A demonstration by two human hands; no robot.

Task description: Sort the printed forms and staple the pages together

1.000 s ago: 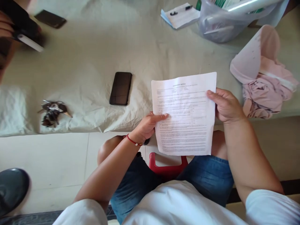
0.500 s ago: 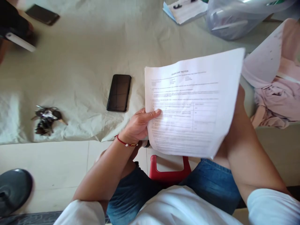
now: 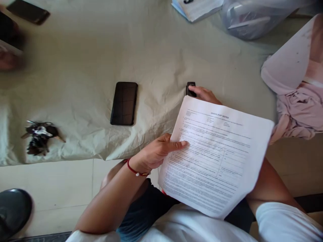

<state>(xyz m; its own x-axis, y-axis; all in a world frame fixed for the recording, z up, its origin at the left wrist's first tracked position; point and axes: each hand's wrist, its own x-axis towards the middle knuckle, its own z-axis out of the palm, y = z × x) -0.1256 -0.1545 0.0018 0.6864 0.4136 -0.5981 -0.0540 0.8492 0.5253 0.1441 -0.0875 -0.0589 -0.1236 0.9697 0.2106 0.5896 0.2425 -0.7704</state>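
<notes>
My left hand (image 3: 156,153) pinches the left edge of a printed sheet of paper (image 3: 217,154), thumb on top, and holds it tilted over my lap. My right hand (image 3: 205,95) reaches out from behind the sheet's top edge onto the cloth-covered table (image 3: 161,50). Its fingertips touch a small black object (image 3: 189,86) that lies there. The sheet hides most of that hand, so its grip is unclear. A black phone (image 3: 124,103) lies face up to the left of the sheet.
A bunch of keys (image 3: 39,137) sits near the table's front left edge. Pink cloth (image 3: 300,114) is heaped at the right, with a plastic bag (image 3: 252,16) and clipped papers (image 3: 199,8) at the back. Another person's blurred hand (image 3: 8,58) and a second phone (image 3: 27,11) are far left. A dark shoe (image 3: 12,210) rests on the floor.
My right hand let go of the sheet and went forward onto the table to the small black object. The sheet dropped and tilted, held by my left hand alone.
</notes>
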